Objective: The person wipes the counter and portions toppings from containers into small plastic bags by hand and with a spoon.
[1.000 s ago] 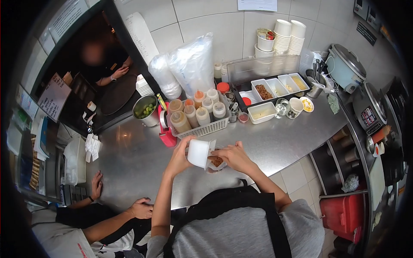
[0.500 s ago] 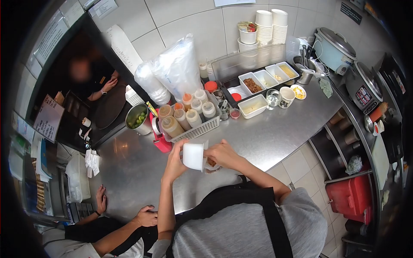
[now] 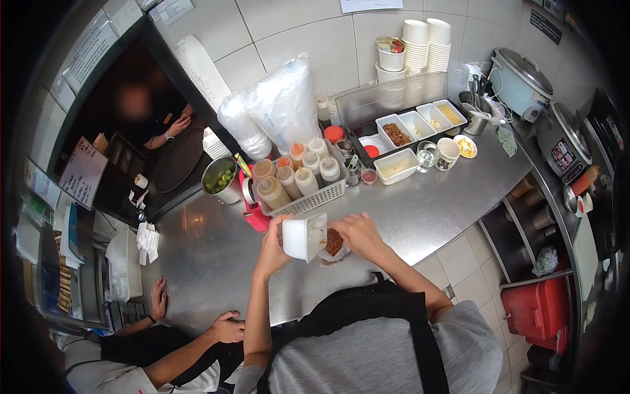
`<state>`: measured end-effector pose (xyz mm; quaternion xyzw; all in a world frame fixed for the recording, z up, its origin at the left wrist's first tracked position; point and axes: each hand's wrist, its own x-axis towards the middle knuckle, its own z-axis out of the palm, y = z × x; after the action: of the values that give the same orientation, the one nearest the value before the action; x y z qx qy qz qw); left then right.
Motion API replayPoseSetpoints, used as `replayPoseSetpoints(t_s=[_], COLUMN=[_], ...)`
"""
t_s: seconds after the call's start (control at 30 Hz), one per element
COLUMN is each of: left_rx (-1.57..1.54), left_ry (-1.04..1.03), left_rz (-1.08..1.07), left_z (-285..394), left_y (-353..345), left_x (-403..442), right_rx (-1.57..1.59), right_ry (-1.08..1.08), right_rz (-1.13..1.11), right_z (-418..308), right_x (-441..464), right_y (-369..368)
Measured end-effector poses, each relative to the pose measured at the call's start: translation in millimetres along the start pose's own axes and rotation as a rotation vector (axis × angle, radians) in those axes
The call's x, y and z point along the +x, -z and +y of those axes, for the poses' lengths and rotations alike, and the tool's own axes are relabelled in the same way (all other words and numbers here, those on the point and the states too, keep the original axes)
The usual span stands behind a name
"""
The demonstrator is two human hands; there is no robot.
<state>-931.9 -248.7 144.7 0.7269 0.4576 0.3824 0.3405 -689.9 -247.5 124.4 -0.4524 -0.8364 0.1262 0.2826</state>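
Observation:
My left hand [image 3: 272, 246] grips a white rectangular food tub [image 3: 298, 240] by its side. The tub is tipped with its mouth to the right, and some light residue shows on its inner wall. Just right of that mouth is my right hand [image 3: 357, 233], its fingers bent together; what they hold, if anything, is hidden. Brown crumbly food [image 3: 334, 243] lies in a white-rimmed container below and between my hands, over the steel counter [image 3: 216, 276]. Part of that container is covered by the tub and my right hand.
A basket [image 3: 312, 200] of squeeze bottles stands ahead, beside a red tape dispenser [image 3: 254, 210] and a pot of green pieces [image 3: 223, 180]. Topping tubs [image 3: 397, 134] sit at the back right. A co-worker's hands [image 3: 226, 327] rest at my left; another person stands beyond the hatch.
My right hand has drawn back a little from the tub's mouth, and more of the brown food shows. The tub has turned so that its inside is visible. The whole view has shifted slightly.

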Motion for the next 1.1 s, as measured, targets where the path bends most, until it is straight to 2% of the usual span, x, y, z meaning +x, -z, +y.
replayPoseSetpoints(t_s=[0.03,0.13,0.23,0.33,0.43,0.53,0.63,0.73,0.83,0.93,1.03,1.1], left_rx=[0.014,-0.033,-0.013,-0.098,-0.159,-0.051,-0.017,0.007,0.044,0.007,0.084,0.028], left_ry=[-0.009,-0.032,-0.089,-0.066,-0.062,-0.041,-0.025,-0.003,-0.064,-0.020,-0.027,-0.051], left_rz=[-0.001,0.000,0.002,-0.052,-0.035,-0.052,-0.043,-0.023,0.006,0.045,0.109,0.205], left_z=[-1,-3,-10,-20,-22,-11,-4,1,-5,2,-9,-9], left_y=[0,1,2,1,7,11,8,4,3,0,-1,-2], left_x=[0,1,2,7,8,7,6,6,7,3,3,-1], right_rx=[-0.010,0.055,0.135,0.148,0.023,0.043,0.032,0.096,0.094,0.150,0.218,0.371], right_ry=[-0.006,-0.048,0.018,0.216,0.169,0.035,0.037,0.003,-0.073,-0.080,-0.111,-0.130], right_rz=[0.068,-0.176,0.011,-0.046,-0.110,-0.234,-0.050,-0.169,-0.173,-0.055,-0.185,-0.057], right_z=[1,-1,-14,-27,-10,1,-8,-6,-5,1,4,15], right_x=[1,-10,-2,14,12,1,4,2,-8,-5,-7,-8], right_y=[-2,8,9,-8,-13,0,4,-5,11,2,12,26])
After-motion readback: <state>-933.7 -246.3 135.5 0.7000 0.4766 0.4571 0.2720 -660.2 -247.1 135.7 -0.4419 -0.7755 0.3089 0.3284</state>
